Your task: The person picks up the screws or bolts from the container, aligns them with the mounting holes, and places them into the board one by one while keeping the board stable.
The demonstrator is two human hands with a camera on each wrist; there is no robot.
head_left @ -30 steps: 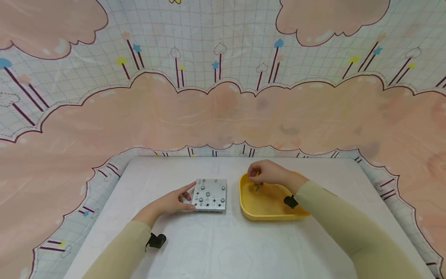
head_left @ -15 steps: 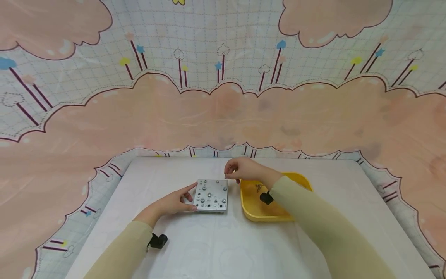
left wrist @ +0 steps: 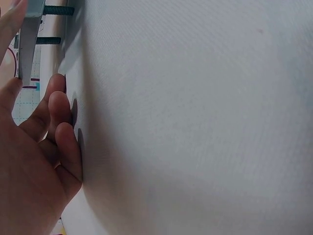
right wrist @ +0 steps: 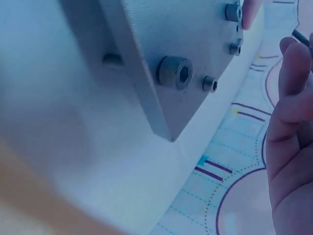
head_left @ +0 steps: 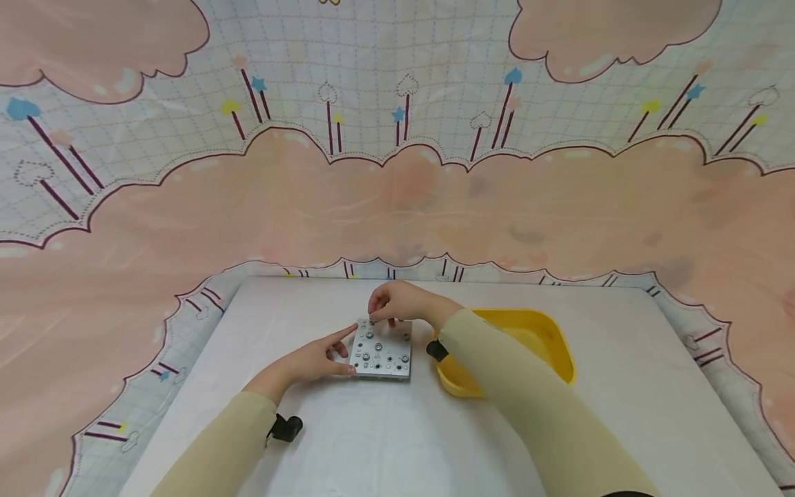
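Note:
A square silver metal plate [head_left: 393, 344] lies on the white table, with several socket-head screws [right wrist: 175, 72] standing in its top face. Threaded screw ends [left wrist: 58, 10] stick out beneath it in the left wrist view. My left hand [head_left: 313, 359] holds the plate's left side between thumb and index finger, the other fingers curled near the tabletop. Over the plate's far edge, my right hand [head_left: 405, 301] pinches a small screw [right wrist: 300, 36]. Its dark threaded end shows at the fingertips in the right wrist view; the rest is hidden by the fingers.
To the right of the plate stands a yellow tray [head_left: 540, 338], partly covered by the right forearm. The white table [head_left: 348, 442] ends at a patterned cloth backdrop [head_left: 373, 207]. A black wrist camera [head_left: 287, 429] sits on the left wrist.
My right hand has moved left from over the yellow tray to the far edge of the plate, carrying the screw. My left hand stays at the plate's left side.

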